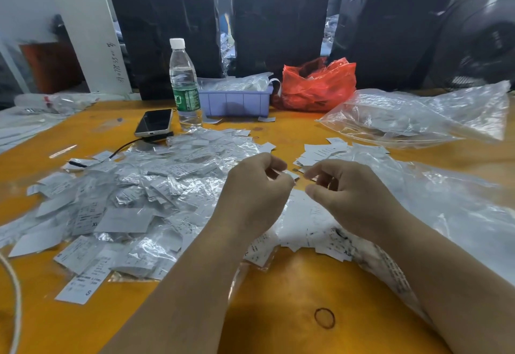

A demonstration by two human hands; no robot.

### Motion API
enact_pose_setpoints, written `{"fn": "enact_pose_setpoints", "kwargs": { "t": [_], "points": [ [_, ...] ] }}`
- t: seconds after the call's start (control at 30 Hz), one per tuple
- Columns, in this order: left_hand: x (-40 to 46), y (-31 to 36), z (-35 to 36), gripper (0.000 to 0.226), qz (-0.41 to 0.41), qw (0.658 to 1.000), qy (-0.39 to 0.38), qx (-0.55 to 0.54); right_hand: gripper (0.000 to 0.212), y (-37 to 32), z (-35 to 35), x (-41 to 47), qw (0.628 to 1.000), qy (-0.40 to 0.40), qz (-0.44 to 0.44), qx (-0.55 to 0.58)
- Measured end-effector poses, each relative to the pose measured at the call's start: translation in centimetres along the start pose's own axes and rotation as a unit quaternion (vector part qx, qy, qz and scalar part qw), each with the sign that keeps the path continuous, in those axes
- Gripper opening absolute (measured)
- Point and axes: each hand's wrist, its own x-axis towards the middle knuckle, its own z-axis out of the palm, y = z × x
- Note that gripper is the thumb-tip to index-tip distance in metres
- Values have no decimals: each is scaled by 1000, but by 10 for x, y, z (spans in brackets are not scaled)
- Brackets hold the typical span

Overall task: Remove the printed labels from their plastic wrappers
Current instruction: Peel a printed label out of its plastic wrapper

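A wide heap of wrapped labels (133, 200), white printed slips in crinkled clear plastic, covers the left half of the orange table (278, 298). My left hand (253, 194) is raised over the middle, fingers curled, pinching a small wrapped label (292, 176) at its fingertips. My right hand (351, 194) hovers just to the right with thumb and forefinger curled toward that label; whether they touch it I cannot tell. Bare unwrapped labels (320, 153) lie in a small pile beyond my hands, and more loose labels (306, 228) lie under my wrists.
A water bottle (184, 86), a phone (153, 123) with its cable, a lilac bin (235, 101) and a red bag (317, 86) stand at the back. Large clear plastic bags (418, 119) spread on the right. Black wrapped bales (278, 19) wall the far edge. A rubber band (324, 318) lies near.
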Motion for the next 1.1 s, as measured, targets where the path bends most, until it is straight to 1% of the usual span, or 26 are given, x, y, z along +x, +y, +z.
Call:
{"fn": "enact_pose_setpoints", "kwargs": {
  "t": [0.1,0.2,0.27,0.33,0.4,0.47,0.53,0.63,0.7,0.77,0.8,0.87,0.9,0.93,1.0,1.07,1.1],
  "points": [
    [-3,3,3,22,15,1000,-9,-10,13,-12,-6,-2,997,16,-48,-63],
    [-4,3,7,18,31,999,-12,4,20,-30,-17,-4,982,-10,-87,-170],
    [-4,1,9,17,32,999,-13,23,28,-42,-28,-5,969,-58,-74,-229],
    [-4,-1,11,19,34,999,-16,30,31,-52,-38,-9,955,-103,-53,-274],
    [-4,-2,12,22,42,998,-27,26,27,-57,-48,-17,934,-120,-41,-333],
    [-5,-2,14,25,47,998,-41,20,24,-57,-57,-25,905,-130,-25,-405],
    [-5,-2,16,27,55,997,-54,22,27,-53,-60,-33,880,-153,11,-450],
    [-6,-3,19,29,64,995,-73,30,28,-39,-54,-43,871,-188,57,-450],
    [-7,-3,21,28,69,994,-84,29,20,-29,-49,-46,881,-178,59,-435],
    [-9,-2,24,27,79,992,-91,27,7,-21,-47,-45,885,-158,50,-435],
    [-9,-2,25,27,82,992,-92,27,13,-17,-46,-44,885,-153,48,-437],
    [-9,-2,26,27,88,991,-93,25,35,-12,-45,-43,880,-168,53,-441],
    [-10,-2,27,26,90,991,-96,24,40,-9,-43,-43,880,-170,48,-441],
    [-10,-2,27,26,91,991,-98,22,39,-8,-41,-45,882,-166,40,-438],
    [-10,-1,26,26,90,991,-102,17,27,-4,-36,-51,899,-143,21,-413],
    [-11,-1,26,26,91,991,-102,16,12,-3,-34,-53,907,-130,16,-401],
    [-11,0,26,26,91,991,-101,16,12,-3,-35,-54,907,-131,21,-399]
  ]
}}
